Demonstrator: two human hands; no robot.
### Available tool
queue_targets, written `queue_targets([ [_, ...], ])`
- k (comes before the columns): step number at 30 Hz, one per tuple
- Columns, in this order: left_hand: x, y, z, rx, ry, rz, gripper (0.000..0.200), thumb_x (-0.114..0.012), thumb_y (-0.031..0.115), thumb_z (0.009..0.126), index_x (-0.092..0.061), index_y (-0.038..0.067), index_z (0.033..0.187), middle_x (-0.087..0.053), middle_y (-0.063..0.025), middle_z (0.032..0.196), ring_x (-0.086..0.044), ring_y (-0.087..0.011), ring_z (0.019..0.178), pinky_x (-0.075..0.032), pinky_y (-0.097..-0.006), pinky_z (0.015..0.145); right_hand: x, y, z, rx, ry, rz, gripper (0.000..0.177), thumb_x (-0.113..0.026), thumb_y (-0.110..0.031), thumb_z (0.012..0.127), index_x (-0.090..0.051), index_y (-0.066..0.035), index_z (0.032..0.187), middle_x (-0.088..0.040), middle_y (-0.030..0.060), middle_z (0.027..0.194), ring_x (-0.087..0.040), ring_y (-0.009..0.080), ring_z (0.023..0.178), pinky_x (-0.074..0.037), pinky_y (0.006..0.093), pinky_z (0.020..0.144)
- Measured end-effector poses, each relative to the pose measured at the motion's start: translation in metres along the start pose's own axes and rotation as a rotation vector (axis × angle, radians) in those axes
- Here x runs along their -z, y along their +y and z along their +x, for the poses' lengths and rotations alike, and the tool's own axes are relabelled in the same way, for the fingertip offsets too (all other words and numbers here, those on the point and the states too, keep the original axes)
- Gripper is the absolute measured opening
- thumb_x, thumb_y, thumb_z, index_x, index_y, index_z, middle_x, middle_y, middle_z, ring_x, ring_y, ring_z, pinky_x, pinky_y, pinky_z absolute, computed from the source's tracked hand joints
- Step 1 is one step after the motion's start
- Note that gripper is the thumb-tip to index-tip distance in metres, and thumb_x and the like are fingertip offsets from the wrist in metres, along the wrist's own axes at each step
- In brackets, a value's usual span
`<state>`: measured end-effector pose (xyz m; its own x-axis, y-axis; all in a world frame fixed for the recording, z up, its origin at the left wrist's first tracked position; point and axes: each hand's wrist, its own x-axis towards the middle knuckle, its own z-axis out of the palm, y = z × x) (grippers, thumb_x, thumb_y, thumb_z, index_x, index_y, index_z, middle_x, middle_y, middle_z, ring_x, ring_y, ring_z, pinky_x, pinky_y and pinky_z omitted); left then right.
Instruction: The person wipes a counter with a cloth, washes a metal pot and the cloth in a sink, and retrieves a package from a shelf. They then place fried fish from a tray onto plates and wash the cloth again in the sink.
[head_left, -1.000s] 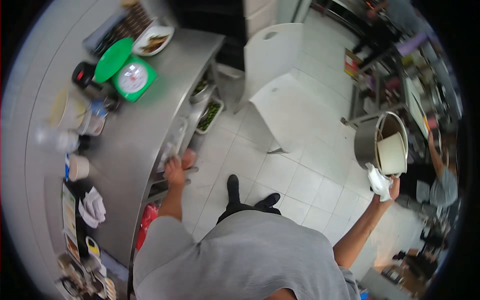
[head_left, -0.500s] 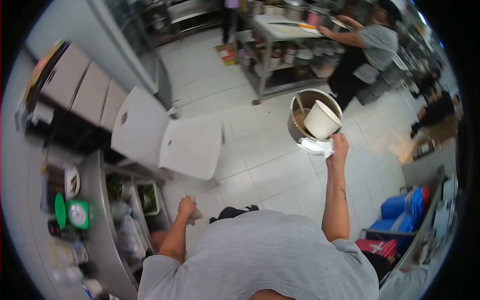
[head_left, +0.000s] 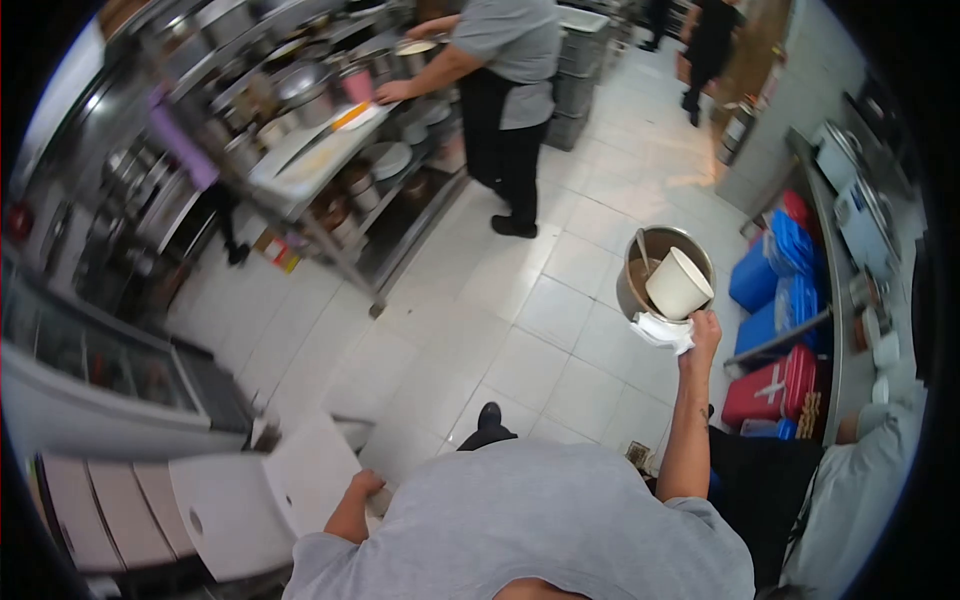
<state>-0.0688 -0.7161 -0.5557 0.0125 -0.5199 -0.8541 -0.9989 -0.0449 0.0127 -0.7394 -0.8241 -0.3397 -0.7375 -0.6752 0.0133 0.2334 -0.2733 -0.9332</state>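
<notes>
My right hand (head_left: 704, 338) is closed on the near side of a metal pot (head_left: 632, 300), with a white cloth (head_left: 660, 333) bunched at the grip. The pot hangs above the floor at my right, tilted toward me. Inside it are a white tub (head_left: 681, 284), a utensil handle (head_left: 642, 250) leaning on the rim, and something brown at the bottom. My left hand (head_left: 368, 483) hangs low at my left side, its fingers closed around a greyish cloth (head_left: 378, 503), mostly hidden by my body.
A white chair (head_left: 310, 470) stands at my left. Ahead, a person in a grey shirt (head_left: 507, 45) works at a metal table with a white board (head_left: 310, 165). Blue bins (head_left: 765, 300) and a red box (head_left: 765, 390) line the right. Two people are farther back.
My view has swung right, so the chair and work table now lie farther left and the blue bins are closer. The pot stays in my right hand, the cloth in my left.
</notes>
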Motion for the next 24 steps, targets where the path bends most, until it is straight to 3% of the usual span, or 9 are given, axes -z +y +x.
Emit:
queue_targets([
  [4, 0.131, 0.04, 0.124, -0.137, 0.024, 0.269, 0.042, -0.051, 0.04, 0.078, -0.059, 0.01, 0.106, -0.055, -0.0174, 0.111, -0.052, -0.0315, 0.103, -0.043, -0.0388, 0.088, 0.037, -0.033, 0.064, 0.15, 0.249, 0.02, 0.004, -0.056, -0.006, 0.075, -0.053, -0.003, 0.074, -0.054, 0.0033, 0.071, -0.053, 0.0111, 0.062, -0.043, 0.0249, 0.057],
  [5, 0.157, -0.019, 0.205, -0.249, -0.027, 0.364, 0.041, -0.051, 0.039, 0.078, -0.06, 0.01, 0.105, -0.055, -0.0174, 0.11, -0.053, -0.0313, 0.102, -0.044, -0.0389, 0.087, -0.03, 0.019, 0.026, 0.202, 0.297, -0.036, 0.004, -0.056, -0.006, 0.075, -0.054, -0.003, 0.074, -0.054, 0.0036, 0.072, -0.053, 0.0115, 0.063, -0.043, 0.0254, 0.058],
  [8, 0.287, 0.128, 0.227, -0.236, 0.268, 0.306, 0.035, -0.055, 0.035, 0.077, -0.063, 0.008, 0.097, -0.059, -0.0173, 0.101, -0.056, -0.032, 0.095, -0.046, -0.0394, 0.081, 0.019, -0.033, 0.09, 0.283, 0.457, -0.048, 0.01, -0.058, -0.006, 0.074, -0.049, -0.004, 0.071, -0.051, 0.0036, 0.069, -0.051, 0.0117, 0.062, -0.043, 0.0258, 0.057],
  [9, 0.331, 0.183, 0.219, -0.266, 0.343, 0.317, 0.034, -0.053, 0.031, 0.077, -0.059, 0.01, 0.103, -0.055, -0.0181, 0.109, -0.054, -0.0326, 0.099, -0.045, -0.0395, 0.085, 0.029, -0.044, 0.104, 0.298, 0.481, -0.04, 0.01, -0.058, -0.006, 0.074, -0.049, -0.003, 0.071, -0.051, 0.0034, 0.069, -0.051, 0.0118, 0.062, -0.043, 0.0257, 0.057],
  [11, 0.389, 0.288, 0.222, -0.182, 0.532, -0.095, 0.036, -0.054, 0.024, 0.075, -0.054, 0.009, 0.108, -0.054, -0.0199, 0.108, -0.054, -0.0337, 0.099, -0.045, -0.0413, 0.084, 0.056, -0.057, 0.142, 0.313, 0.506, -0.02, 0.009, -0.057, -0.007, 0.076, -0.05, -0.003, 0.073, -0.052, 0.0034, 0.071, -0.052, 0.0119, 0.064, -0.043, 0.026, 0.058],
  [12, 0.407, 0.229, 0.298, -0.294, 0.519, -0.125, 0.038, -0.055, 0.022, 0.074, -0.052, 0.01, 0.11, -0.055, -0.0189, 0.107, -0.054, -0.0336, 0.099, -0.045, -0.0413, 0.084, -0.013, 0.008, 0.091, 0.361, 0.504, -0.072, 0.009, -0.057, -0.007, 0.076, -0.05, -0.002, 0.073, -0.052, 0.0034, 0.071, -0.052, 0.0118, 0.064, -0.043, 0.0262, 0.058],
  [16, 0.456, 0.364, 0.318, -0.461, 0.405, -0.069, 0.041, -0.059, 0.024, 0.072, -0.053, 0.012, 0.111, -0.058, -0.0158, 0.103, -0.055, -0.0322, 0.098, -0.045, -0.0401, 0.084, 0.027, -0.012, 0.17, 0.36, 0.483, -0.08, 0.009, -0.056, -0.009, 0.077, -0.052, -0.001, 0.08, -0.055, 0.0064, 0.079, -0.054, 0.013, 0.069, -0.045, 0.0266, 0.061],
  [20, 0.462, 0.384, 0.363, -0.466, 0.2, 0.213, 0.038, -0.06, 0.03, 0.069, -0.058, 0.01, 0.101, -0.06, -0.0145, 0.103, -0.056, -0.0305, 0.097, -0.046, -0.0392, 0.082, 0.017, -0.005, 0.239, 0.312, 0.489, -0.11, 0.015, -0.055, -0.008, 0.077, -0.053, 0.002, 0.088, -0.057, 0.0095, 0.085, -0.057, 0.0159, 0.074, -0.047, 0.0274, 0.066],
  [24, 0.484, 0.413, 0.352, -0.243, 0.165, 0.22, 0.039, -0.059, 0.031, 0.07, -0.061, 0.006, 0.101, -0.061, -0.0166, 0.097, -0.058, -0.0304, 0.093, -0.047, -0.0379, 0.079, 0.02, -0.024, 0.344, 0.306, 0.513, -0.166, 0.014, -0.055, -0.007, 0.076, -0.053, 0.002, 0.086, -0.057, 0.0091, 0.082, -0.056, 0.0159, 0.072, -0.047, 0.0276, 0.064],
])
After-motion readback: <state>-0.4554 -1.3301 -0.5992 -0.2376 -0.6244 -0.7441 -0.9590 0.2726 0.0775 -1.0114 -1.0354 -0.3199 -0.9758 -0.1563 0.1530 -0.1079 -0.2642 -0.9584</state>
